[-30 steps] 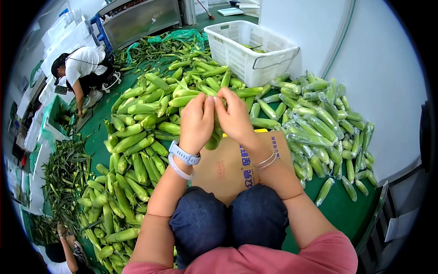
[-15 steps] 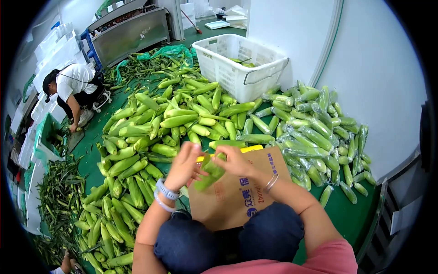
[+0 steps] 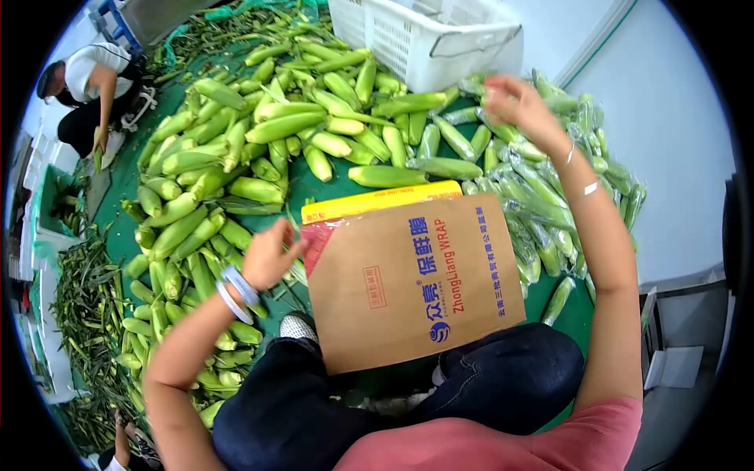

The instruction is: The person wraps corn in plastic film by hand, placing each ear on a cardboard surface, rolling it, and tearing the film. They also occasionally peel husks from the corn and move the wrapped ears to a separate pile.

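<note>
My left hand is beside the upper left corner of a brown cardboard cling wrap box, its fingers loosely bent and apart, with nothing visible in them. Raised to the right, my right hand is over the wrapped corn, fingers spread and slightly blurred, and no cob shows in it. The printed box lies in front of my knees. Along its far edge runs a yellow strip-shaped box. Unwrapped green corn is heaped ahead and to the left; film-wrapped corn is piled to the right.
A white plastic crate stands behind the corn. Stripped husks cover the floor at far left. A crouching person works at upper left, near a green-lined bin. Part of another person shows at bottom left. A white wall bounds the right.
The green corn cob that was between my hands is no longer in them. My right hand has swung up and right over the wrapped pile; my left has moved down and left. The view has shifted.
</note>
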`<state>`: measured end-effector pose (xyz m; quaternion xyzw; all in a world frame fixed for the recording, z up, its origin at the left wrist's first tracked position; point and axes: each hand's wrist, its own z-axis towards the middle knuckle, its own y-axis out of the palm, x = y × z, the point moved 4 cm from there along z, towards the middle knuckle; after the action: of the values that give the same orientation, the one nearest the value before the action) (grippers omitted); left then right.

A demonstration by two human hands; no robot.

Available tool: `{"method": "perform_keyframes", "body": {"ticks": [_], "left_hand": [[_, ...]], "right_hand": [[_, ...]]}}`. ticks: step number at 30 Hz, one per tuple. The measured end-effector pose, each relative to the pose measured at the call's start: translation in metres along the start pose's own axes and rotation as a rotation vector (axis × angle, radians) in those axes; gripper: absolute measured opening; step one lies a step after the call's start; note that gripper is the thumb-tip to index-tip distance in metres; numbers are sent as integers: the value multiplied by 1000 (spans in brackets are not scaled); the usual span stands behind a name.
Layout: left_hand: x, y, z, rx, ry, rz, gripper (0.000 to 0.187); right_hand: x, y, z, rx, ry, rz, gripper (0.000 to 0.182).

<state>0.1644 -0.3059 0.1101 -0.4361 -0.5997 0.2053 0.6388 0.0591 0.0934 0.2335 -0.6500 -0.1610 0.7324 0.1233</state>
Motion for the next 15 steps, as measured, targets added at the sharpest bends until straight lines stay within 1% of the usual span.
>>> {"method": "perform_keyframes", "body": {"ticks": [1,3,5,6,7,8,10,11,13,14,15], "left_hand": [[-12,0,15,-21,95,108,32],[-21,-1,53,-122,140,357,34],[-9,10,100,-191,196,420,37],[-7,27,128,-168,337,433,40],[4,45,154,-194,337,433,43],[14,66,177,-203,385,413,43],[12,128,229,-223,396,436,44],[12,157,248,-263,355,447,47],[4,207,272,-233,389,528,52],[3,222,276,-246,392,526,52],[1,233,280,-259,361,549,54]], "right_hand": [[26,9,-22,-106,68,-93,32],[80,18,-61,-212,307,-179,28],[118,23,-97,-271,294,-552,27],[128,29,-114,-349,242,-718,28],[135,34,-129,-425,188,-884,31],[137,35,-139,-412,206,-883,31],[139,43,-153,-479,339,-891,37],[135,46,-153,-470,354,-887,37],[127,50,-149,-341,412,-838,44],[135,55,-146,-344,423,-831,44],[131,58,-134,-168,122,-879,48]]}}
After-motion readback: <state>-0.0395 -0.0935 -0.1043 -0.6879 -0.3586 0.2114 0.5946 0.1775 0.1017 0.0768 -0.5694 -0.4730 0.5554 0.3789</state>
